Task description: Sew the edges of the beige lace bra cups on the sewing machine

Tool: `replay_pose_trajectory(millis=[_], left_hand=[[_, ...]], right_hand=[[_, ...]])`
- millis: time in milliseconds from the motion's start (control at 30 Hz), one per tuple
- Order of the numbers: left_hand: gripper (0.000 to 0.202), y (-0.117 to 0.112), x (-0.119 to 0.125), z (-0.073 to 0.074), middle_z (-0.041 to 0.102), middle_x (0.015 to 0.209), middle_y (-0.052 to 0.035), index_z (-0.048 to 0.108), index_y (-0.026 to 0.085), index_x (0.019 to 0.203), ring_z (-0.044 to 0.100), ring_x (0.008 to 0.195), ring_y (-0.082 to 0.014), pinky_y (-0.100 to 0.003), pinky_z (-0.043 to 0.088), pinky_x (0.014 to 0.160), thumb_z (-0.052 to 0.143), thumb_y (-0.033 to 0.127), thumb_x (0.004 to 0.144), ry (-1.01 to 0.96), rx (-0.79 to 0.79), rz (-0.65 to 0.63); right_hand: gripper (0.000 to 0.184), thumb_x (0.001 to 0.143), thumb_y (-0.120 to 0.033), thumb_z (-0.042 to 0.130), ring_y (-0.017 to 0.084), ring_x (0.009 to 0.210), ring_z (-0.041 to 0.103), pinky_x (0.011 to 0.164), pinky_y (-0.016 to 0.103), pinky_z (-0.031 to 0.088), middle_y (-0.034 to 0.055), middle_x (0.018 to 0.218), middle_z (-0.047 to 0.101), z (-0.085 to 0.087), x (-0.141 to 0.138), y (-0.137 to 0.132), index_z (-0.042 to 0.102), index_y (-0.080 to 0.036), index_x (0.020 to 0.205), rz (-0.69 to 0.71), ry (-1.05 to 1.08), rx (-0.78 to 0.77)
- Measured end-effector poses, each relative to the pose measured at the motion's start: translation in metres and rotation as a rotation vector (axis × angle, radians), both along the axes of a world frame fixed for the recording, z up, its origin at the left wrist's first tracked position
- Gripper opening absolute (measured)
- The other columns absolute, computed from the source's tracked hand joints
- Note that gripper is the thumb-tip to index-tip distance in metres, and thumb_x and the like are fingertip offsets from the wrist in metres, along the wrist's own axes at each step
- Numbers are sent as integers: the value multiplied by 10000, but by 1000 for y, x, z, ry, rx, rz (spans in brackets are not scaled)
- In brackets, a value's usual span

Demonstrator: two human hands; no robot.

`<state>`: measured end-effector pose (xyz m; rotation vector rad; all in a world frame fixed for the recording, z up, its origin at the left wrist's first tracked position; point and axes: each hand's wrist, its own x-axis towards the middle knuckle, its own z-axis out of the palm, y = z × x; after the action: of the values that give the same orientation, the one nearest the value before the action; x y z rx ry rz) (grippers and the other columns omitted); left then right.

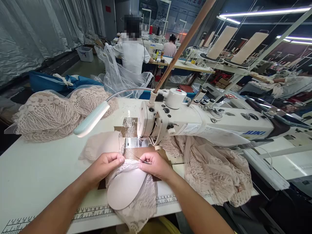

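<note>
My left hand [110, 162] pinches the upper edge of a beige lace piece [147, 198] between thumb and fingers. My right hand [154, 165] is closed at the other end of that edge. From its fingers sticks a thin, dark, pointed metal tool [143, 160], mostly hidden, so its kind is unclear. A smooth pale bra cup [126, 190] lies against the lace, hanging toward the table's front edge. Just beyond my hands is the needle area of a white JUKI sewing machine [180, 120]. Another beige cup piece [104, 144] rests behind my left hand.
A lace pile [48, 113] sits at the left, and more lace [216, 169] is heaped under the machine arm at the right. A bendable lamp [92, 120] reaches over the table. Ruler marks [95, 213] run along the front edge. Two people work at machines further back.
</note>
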<state>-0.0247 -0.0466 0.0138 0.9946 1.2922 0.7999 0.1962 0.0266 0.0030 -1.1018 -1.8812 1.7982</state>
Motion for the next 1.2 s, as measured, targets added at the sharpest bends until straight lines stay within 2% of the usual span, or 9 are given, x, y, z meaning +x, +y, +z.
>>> replay_pose_trajectory(millis=[233,400,467,567,633,700,833,1000,1200], left_hand=[[444,-12,-22,10,523,694,19,608,180,954,476,607,-133,-234,385,550,590,594,795,234,26,33],[492,-16,-25,27,607,1000,-60,598,217,1100,574,913,-237,-329,470,803,654,566,757,552,197,124],[487,-13,-17,33,586,1176,-77,592,246,1159,543,1069,-271,-356,445,919,666,524,766,570,259,56],[551,-1,1,34,522,1322,-83,562,262,1251,479,1204,-288,-364,410,1004,703,456,755,432,300,-132],[584,8,11,27,591,1202,-93,554,229,1260,539,1115,-274,-353,454,939,721,435,740,326,270,-212],[507,15,17,17,641,977,-60,597,189,1170,594,906,-225,-310,492,789,710,445,747,253,217,-230],[350,18,18,1,574,714,-3,657,144,820,493,635,-130,-225,393,569,693,486,753,136,119,-210],[410,16,18,-1,441,587,28,631,138,705,330,534,-95,-232,258,494,667,543,756,20,54,-233],[457,17,19,-2,244,581,51,493,168,591,173,548,-93,-266,137,503,637,561,776,-28,47,-263]], right_hand=[[140,755,-289,662,114,641,505,559,206,377,-6,701,577,-2,2,2,653,-149,757,32,23,53],[126,764,-278,652,111,650,503,569,204,381,-11,703,571,1,3,0,652,-153,758,55,44,66],[126,767,-281,648,109,640,500,560,201,379,-13,696,568,2,3,0,650,-155,759,64,56,60],[110,768,-268,641,100,605,475,542,201,369,-20,668,553,3,3,-1,643,-158,763,72,66,74],[111,775,-271,639,95,576,449,523,202,356,-26,643,536,2,3,-1,642,-160,770,76,53,96],[135,781,-295,645,95,573,446,515,202,354,-24,644,537,1,4,-1,645,-160,785,76,40,108],[141,778,-294,666,109,662,496,576,207,389,-6,747,583,1,5,0,657,-164,831,94,65,132],[267,786,-333,682,124,723,546,649,228,437,-1,807,607,4,6,2,631,-190,1006,102,145,115],[181,817,-307,639,110,666,517,593,213,405,-13,743,588,11,6,4,669,-184,945,114,72,257]])
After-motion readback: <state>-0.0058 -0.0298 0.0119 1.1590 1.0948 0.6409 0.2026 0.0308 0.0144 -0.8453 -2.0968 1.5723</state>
